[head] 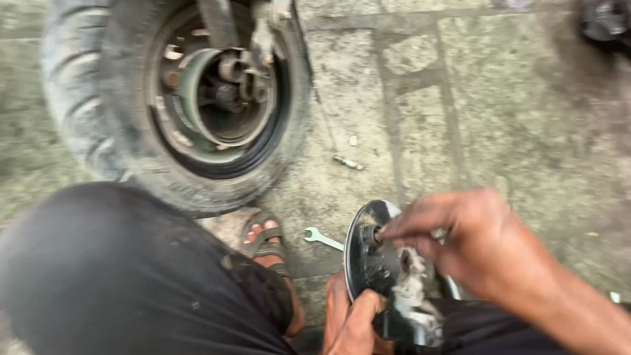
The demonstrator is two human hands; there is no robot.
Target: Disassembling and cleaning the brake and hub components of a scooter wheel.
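Here our left hand (351, 322) grips the round brake plate (368, 263) from below while our right hand's (480, 243) fingers pinch its hub; greasy, it may slip down onto the concrete.

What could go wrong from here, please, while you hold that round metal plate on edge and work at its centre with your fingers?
1. The round metal plate stands on edge, gripped only at its lower rim by the left hand; it may slip or tip while the right hand presses at its hub.
2. The spanner and a small bolt-like part lie loose on the paving near the sandalled foot; they could be kicked away or trodden on.
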